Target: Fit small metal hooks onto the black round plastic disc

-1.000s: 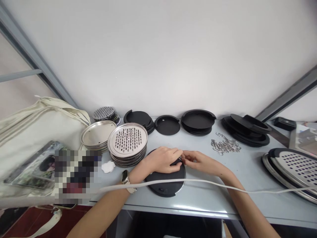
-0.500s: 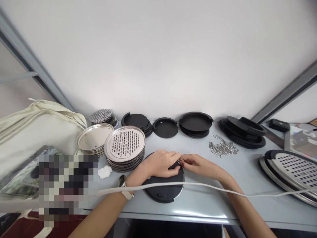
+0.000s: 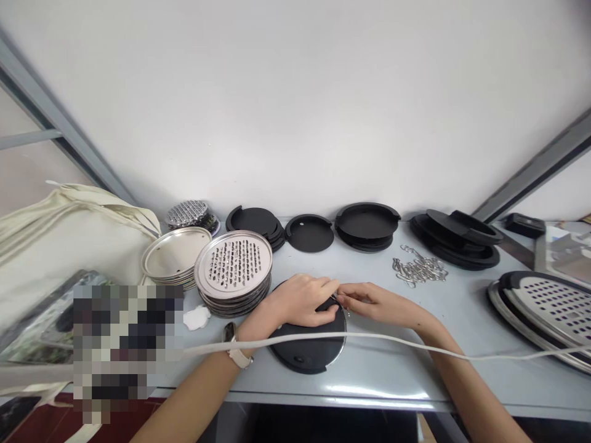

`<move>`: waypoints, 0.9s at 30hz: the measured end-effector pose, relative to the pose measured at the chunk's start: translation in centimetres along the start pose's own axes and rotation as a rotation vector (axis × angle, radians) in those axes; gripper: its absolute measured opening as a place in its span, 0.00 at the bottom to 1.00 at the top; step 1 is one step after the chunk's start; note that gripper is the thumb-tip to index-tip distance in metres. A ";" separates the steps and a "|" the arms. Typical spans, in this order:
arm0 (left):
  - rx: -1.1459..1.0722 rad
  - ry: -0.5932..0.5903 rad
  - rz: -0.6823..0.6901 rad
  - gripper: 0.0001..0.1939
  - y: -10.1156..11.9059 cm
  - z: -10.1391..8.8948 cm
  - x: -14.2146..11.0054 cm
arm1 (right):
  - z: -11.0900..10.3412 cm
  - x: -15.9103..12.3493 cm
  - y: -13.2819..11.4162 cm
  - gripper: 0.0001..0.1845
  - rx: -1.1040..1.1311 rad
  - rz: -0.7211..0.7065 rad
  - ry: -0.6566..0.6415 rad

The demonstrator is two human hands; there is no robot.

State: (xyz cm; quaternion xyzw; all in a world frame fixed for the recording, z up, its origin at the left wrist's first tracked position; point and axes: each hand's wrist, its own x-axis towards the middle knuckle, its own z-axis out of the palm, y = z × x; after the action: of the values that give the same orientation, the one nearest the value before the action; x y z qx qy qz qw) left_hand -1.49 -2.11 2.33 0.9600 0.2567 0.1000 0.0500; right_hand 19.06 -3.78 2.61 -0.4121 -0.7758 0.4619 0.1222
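A round black disc (image 3: 307, 352) with a silvery rim lies on the table in front of me, tilt unclear. My left hand (image 3: 305, 300) rests over its upper part, with the thumb and fingers closed on the disc's edge. My right hand (image 3: 364, 301) pinches a small metal hook (image 3: 333, 298) at that same edge, close against the left fingertips. Most of the hook is hidden by the fingers. Farther right lies a pile of similar metal hooks (image 3: 419, 269). Left of the disc stands a stack of round grater plates (image 3: 234, 266).
Plain metal discs (image 3: 175, 253) and more graters (image 3: 187, 213) stand at the left. Black round holders (image 3: 367, 224) line the wall, with a black stack (image 3: 455, 240) farther right. Large grater discs (image 3: 554, 307) lie at the right. A white cable (image 3: 388, 336) crosses in front.
The view has shifted slightly. Both hands stay at the disc's edge, with the right fingers moved only a little around the small metal hook.
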 end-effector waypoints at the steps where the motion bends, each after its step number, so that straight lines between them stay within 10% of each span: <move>1: 0.001 -0.002 -0.006 0.09 0.0 0.0 0.0 | 0.0 0.0 0.1 0.20 -0.004 0.000 -0.002; 27: -0.004 -0.013 -0.008 0.09 0.1 0.1 0.1 | 0.1 -0.1 0.4 0.22 -0.025 0.039 -0.009</move>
State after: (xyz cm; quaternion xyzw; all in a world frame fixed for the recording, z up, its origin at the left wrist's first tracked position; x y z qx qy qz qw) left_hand -1.31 -2.17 2.26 0.9594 0.2602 0.0942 0.0540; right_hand 19.23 -3.79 2.27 -0.4265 -0.7738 0.4564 0.1048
